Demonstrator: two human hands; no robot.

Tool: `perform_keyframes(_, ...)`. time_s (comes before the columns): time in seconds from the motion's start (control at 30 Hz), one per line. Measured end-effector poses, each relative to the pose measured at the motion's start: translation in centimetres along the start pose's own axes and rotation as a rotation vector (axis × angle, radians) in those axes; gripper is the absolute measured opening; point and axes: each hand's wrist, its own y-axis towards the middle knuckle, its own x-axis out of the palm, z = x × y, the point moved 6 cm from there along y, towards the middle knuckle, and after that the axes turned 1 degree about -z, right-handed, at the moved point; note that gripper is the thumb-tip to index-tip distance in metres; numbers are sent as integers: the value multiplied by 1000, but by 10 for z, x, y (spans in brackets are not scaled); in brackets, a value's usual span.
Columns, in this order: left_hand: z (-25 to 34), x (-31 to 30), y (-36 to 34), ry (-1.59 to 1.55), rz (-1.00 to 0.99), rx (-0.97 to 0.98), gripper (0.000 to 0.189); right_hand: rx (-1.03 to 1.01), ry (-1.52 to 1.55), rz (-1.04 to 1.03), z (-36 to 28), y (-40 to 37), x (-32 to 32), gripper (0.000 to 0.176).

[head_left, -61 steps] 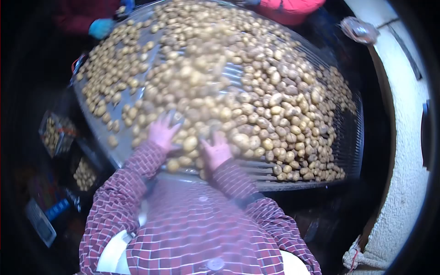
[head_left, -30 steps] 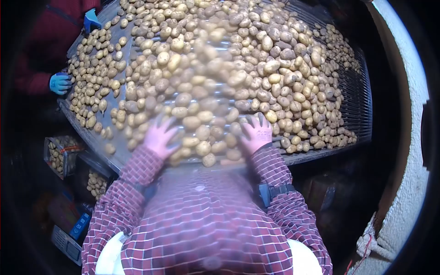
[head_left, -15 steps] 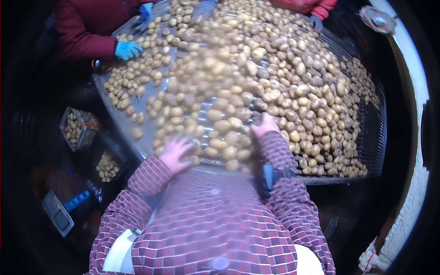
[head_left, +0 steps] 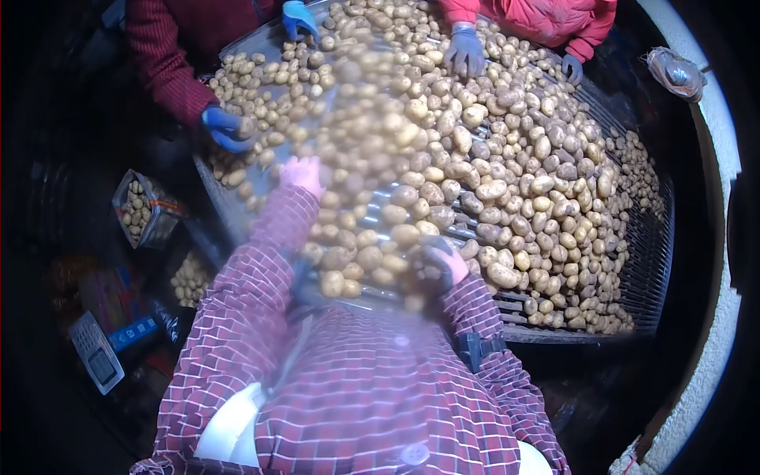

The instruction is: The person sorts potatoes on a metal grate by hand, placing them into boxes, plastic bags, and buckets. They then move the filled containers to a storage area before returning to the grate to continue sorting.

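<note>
A broad heap of potatoes (head_left: 507,190) covers a slatted metal sorting table (head_left: 649,277). My left hand (head_left: 303,174) reaches forward among potatoes on the table's left part; its fingers point away and are hidden. Close to the near edge, my right hand (head_left: 447,263) lies beside a cluster of potatoes, its fingers dark and blurred. Whether either hand grips a potato cannot be made out. A smear on the view blurs the middle of the heap.
Across the table, one person's blue-gloved hand (head_left: 227,129) and another's grey-gloved hand (head_left: 465,51) are among the potatoes. At the left stand an open bag of potatoes (head_left: 136,210) and a scale-like device (head_left: 96,352). A pale curved edge (head_left: 716,237) borders the right.
My left hand has moved forward from the near edge. My right hand has come slightly back toward me. The grey-gloved hand is farther onto the heap, and the view has shifted.
</note>
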Motion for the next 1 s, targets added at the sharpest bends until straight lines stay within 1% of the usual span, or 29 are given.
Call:
perform_keyframes(0.07, 1, 7, 4, 12, -31, 6, 63, 79, -43, -5, 8, 9, 17, 27)
perform_keyframes(0.1, 1, 11, 5, 0, -50, -1, 63, -80, -318, -117, 9, 18, 21, 26)
perform_keyframes(0.13, 2, 12, 6, -11, -69, -6, 63, -268, -577, -184, 5, 22, 32, 25)
perform_keyframes(0.17, 2, 13, 7, -17, -111, -16, 61, -531, -997, -247, -5, 22, 44, 26)
perform_keyframes(0.2, 1, 7, 6, 12, -74, -27, 62, -594, -1142, -273, -8, 21, 53, 29)
perform_keyframes(0.27, 2, -2, 5, 32, 39, 87, 62, -744, -1420, -308, -13, 19, 70, 35)
perform_keyframes(0.3, 2, -2, 8, 16, 17, 130, 63, -739, -1410, -312, -16, 21, 74, 36)
perform_keyframes(0.4, -4, 19, 13, -92, -124, 173, 63, -508, -1051, -92, -38, 37, 73, 32)
perform_keyframes(0.43, -4, 20, 9, -46, -34, 129, 61, -214, -754, 57, -50, 47, 74, 30)
perform_keyframes(0.47, -2, 19, 7, -67, -52, 89, 59, 78, -446, 199, -49, 55, 68, 29)
perform_keyframes(0.53, -2, 9, -1, -111, -89, 6, 57, -341, -983, 268, -62, 106, 41, 31)
perform_keyframes(0.57, -3, 3, -8, -131, -87, 8, 50, -474, -1183, 250, -82, 113, 57, 33)
perform_keyframes(0.6, -6, 3, -10, -190, -51, -1, 49, -614, -1379, 228, -103, 117, 81, 36)
perform_keyframes(0.63, -12, 8, -11, -247, -13, -8, 49, -507, -1572, 211, -107, 132, 95, 36)
perform_keyframes(0.67, -16, 13, -13, -302, 22, -14, 48, -404, -1656, 210, -101, 146, 99, 37)
perform_keyframes(0.7, -22, 19, -16, -563, 85, -43, 52, -297, -1737, 206, -90, 160, 101, 37)
perform_keyframes(0.73, -25, 19, -27, -642, 112, -91, 54, -188, -1814, 201, -86, 165, 108, 38)
perform_keyframes(0.77, -27, 16, -39, -718, 141, -136, 55, -224, -1797, 225, -87, 158, 115, 35)
perform_keyframes(0.8, -30, 14, -46, -796, 172, -177, 57, -208, -1719, 170, -89, 152, 118, 34)
perform_keyframes(0.83, -28, 21, -50, -1093, 179, -103, 61, -181, -1643, 114, -90, 144, 115, 33)
perform_keyframes(0.87, -30, 25, -53, -1081, 217, -83, 59, -150, -1564, 62, -87, 135, 107, 33)
perform_keyframes(0.9, -31, 28, -54, -1072, 255, -59, 58, -384, -1410, 150, -76, 139, 82, 32)
perform_keyframes(0.93, -26, 16, -55, -1066, 296, -37, 57, -277, -1202, 118, -87, 120, 83, 33)
perform_keyframes(0.97, -19, 8, -57, -1122, 278, -65, 53, -171, -995, 84, -99, 95, 84, 34)
perform_keyframes(1.0, -11, 8, -50, -1043, 299, -26, 52, -64, -784, 50, -102, 73, 82, 36)
